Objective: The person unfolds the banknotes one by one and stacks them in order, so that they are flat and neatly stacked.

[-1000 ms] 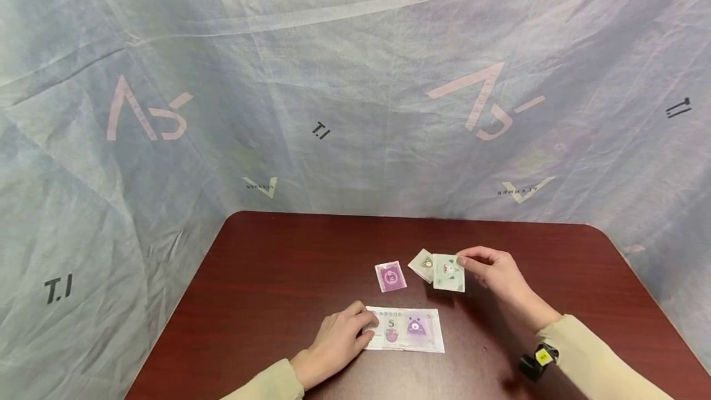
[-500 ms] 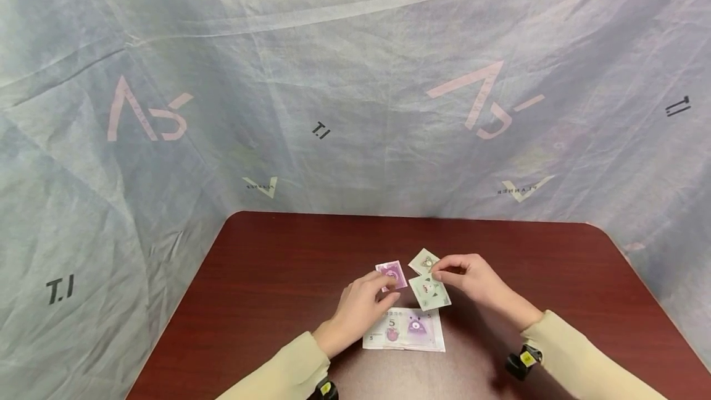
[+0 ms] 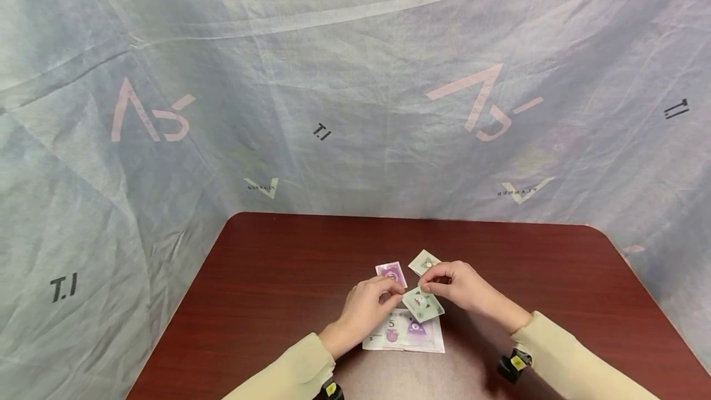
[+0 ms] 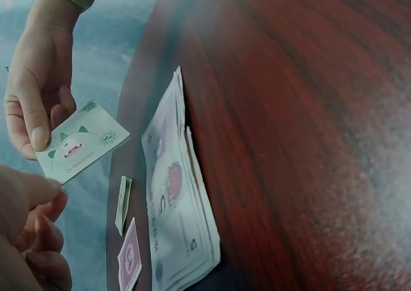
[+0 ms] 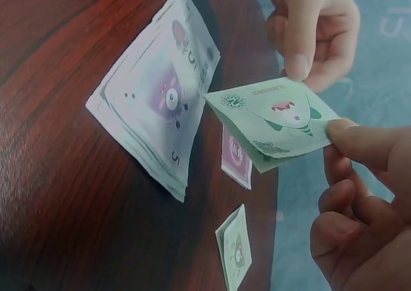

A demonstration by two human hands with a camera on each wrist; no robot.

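Note:
A folded green play banknote (image 3: 424,305) with a monster face is held up between both hands. My right hand (image 3: 462,287) pinches one corner of it between thumb and fingers. At another corner the thumb and finger of my left hand (image 3: 363,303) pinch it too. In the right wrist view the folded green note (image 5: 279,114) gapes a little along one side. Below it lies a stack of purple 5 play banknotes (image 3: 404,339), partly covered in the head view. A folded purple note (image 3: 390,272) lies behind my left hand. Another folded green note (image 3: 424,262) lies beyond my right hand.
All of this is on a dark red wooden table (image 3: 289,258) with rounded far corners. A grey printed cloth (image 3: 355,97) hangs behind and at both sides. A small black device (image 3: 511,368) is strapped at the right wrist.
My left hand has left the purple stack and risen to the green note's corner. My right hand has brought that note left and nearer, away from the other folded green note.

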